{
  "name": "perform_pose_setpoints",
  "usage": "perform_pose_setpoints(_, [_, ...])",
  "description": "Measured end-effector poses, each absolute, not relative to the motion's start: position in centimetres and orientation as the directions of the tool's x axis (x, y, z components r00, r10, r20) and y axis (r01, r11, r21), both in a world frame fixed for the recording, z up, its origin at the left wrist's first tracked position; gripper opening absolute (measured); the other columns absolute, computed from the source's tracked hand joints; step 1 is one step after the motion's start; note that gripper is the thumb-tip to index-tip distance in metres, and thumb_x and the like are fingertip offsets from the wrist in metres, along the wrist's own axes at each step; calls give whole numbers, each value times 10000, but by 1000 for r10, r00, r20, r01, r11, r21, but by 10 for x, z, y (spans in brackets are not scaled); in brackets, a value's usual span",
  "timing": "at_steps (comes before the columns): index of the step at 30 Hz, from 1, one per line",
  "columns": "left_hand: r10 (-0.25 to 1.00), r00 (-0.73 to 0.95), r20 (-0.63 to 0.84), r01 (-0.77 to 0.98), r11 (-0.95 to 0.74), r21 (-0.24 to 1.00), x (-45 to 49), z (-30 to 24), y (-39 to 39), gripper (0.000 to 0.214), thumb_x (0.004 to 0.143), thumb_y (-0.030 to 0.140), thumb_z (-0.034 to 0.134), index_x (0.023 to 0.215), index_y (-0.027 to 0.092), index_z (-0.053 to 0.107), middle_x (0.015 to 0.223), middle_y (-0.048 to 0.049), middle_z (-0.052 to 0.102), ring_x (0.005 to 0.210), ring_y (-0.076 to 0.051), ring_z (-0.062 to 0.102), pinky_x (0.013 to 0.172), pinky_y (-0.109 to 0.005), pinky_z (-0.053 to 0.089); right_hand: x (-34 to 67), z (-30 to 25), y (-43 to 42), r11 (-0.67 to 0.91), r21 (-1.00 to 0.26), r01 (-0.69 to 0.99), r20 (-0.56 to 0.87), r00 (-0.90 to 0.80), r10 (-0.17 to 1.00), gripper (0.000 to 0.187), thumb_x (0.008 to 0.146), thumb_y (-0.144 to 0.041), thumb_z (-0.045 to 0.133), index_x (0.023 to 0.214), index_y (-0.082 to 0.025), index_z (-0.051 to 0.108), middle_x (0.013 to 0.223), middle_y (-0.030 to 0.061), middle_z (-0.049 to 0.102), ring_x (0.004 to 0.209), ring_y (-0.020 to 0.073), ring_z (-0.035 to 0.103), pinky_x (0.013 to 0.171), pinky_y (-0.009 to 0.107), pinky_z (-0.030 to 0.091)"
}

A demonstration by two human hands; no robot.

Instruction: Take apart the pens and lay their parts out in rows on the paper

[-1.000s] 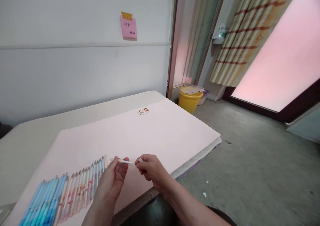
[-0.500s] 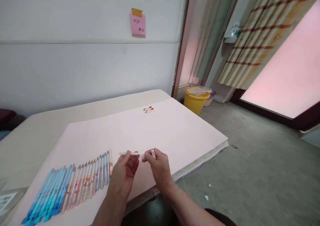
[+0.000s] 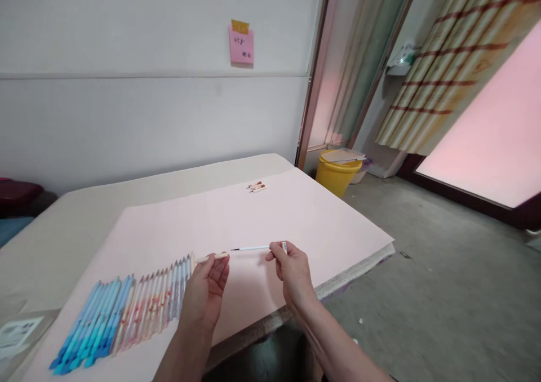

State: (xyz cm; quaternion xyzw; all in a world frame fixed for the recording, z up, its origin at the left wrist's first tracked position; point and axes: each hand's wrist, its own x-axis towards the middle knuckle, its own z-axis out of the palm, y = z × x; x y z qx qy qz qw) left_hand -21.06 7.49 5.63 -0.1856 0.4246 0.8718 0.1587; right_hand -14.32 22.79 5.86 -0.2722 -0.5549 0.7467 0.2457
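Note:
My left hand point(image 3: 207, 292) pinches a pale cream pen barrel point(image 3: 211, 256) that points left over the pink sheet point(image 3: 270, 213). My right hand point(image 3: 291, 266) pinches the back end of a thin white refill point(image 3: 250, 249), whose dark tip hangs just clear of the barrel's mouth. Both hands hover near the table's front edge. To the left of my left hand lies a row of several pens point(image 3: 122, 314), blue ones at the left and pink and grey ones at the right.
Two small pen parts point(image 3: 257, 186) lie at the far side of the pink sheet. A yellow bucket point(image 3: 336, 172) stands on the floor past the table's right corner. A pink note point(image 3: 241, 44) is taped to the wall. A printed paper point(image 3: 17, 331) lies at the left edge.
My right hand has moved right and drawn the white refill out of the barrel, which stays in my left hand. The camera has swung a little to the left.

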Motion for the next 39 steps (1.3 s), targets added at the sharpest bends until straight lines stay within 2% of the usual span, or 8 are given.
perform_pose_setpoints(4, [158, -888, -432, -439, -575, 691, -209, 54, 76, 75, 757, 113, 600, 826, 141, 605, 854, -84, 688, 787, -147, 661, 654, -242, 539, -143, 60, 230, -279, -956, -94, -124, -731, 671, 288, 722, -397, 614, 598, -143, 560, 503, -31, 505, 367, 40, 194, 396, 238, 107])
perform_pose_setpoints(8, [205, -885, -419, -459, -544, 703, -199, 55, 83, 146, 721, 145, 652, 861, 157, 610, 877, -72, 677, 742, -130, 651, 596, -212, 532, -145, 60, 227, -317, -945, -83, -153, -744, 651, 279, 707, -392, 625, 603, -142, 555, 501, -33, 509, 357, 36, 196, 388, 237, 101])
perform_pose_setpoints(11, [262, -874, -409, -484, -540, 688, -191, 56, 90, 155, 715, 126, 655, 865, 146, 622, 860, -67, 666, 686, -100, 630, 574, -183, 520, -147, 58, 222, -392, -917, -73, -199, -768, 608, 262, 680, -380, 642, 607, -149, 543, 452, -54, 460, 340, 37, 186, 377, 235, 83])
perform_pose_setpoints(14, [288, -866, -408, -498, -555, 666, -186, 57, 96, 102, 712, 90, 644, 806, 127, 627, 782, -51, 647, 647, -88, 611, 589, -185, 523, -148, 55, 217, -423, -905, -40, -233, -786, 573, 256, 675, -372, 644, 600, -154, 534, 367, -87, 346, 326, 41, 176, 371, 229, 79])
perform_pose_setpoints(18, [293, -858, -421, -512, -543, 666, -182, 56, 98, 128, 701, 89, 656, 820, 133, 631, 768, -43, 634, 660, -95, 612, 601, -197, 528, -148, 51, 212, -395, -919, -11, -225, -806, 548, 258, 702, -374, 617, 598, -154, 533, 330, -102, 267, 331, 45, 169, 372, 220, 84])
perform_pose_setpoints(24, [291, -855, -428, -517, -526, 675, -181, 55, 96, 169, 696, 107, 666, 855, 146, 626, 804, -53, 639, 687, -105, 618, 591, -199, 522, -147, 49, 208, -370, -929, 16, -225, -818, 529, 240, 690, -364, 612, 597, -158, 535, 353, -97, 285, 346, 50, 179, 377, 220, 101])
perform_pose_setpoints(30, [270, -861, -430, -506, -534, 678, -183, 55, 96, 166, 695, 107, 664, 848, 148, 616, 768, -42, 639, 669, -106, 622, 581, -200, 522, -147, 44, 204, -275, -961, 20, -181, -799, 574, 248, 670, -376, 614, 578, -155, 549, 423, -70, 366, 388, 57, 221, 403, 228, 168])
perform_pose_setpoints(39, [234, -859, -455, -504, -538, 675, -185, 57, 96, 128, 708, 158, 666, 818, 138, 603, 728, -42, 641, 651, -116, 630, 571, -211, 529, -146, 40, 202, -221, -975, 2, -128, -819, 559, 244, 692, -371, 599, 584, -158, 546, 448, -70, 335, 429, 69, 226, 424, 226, 186])
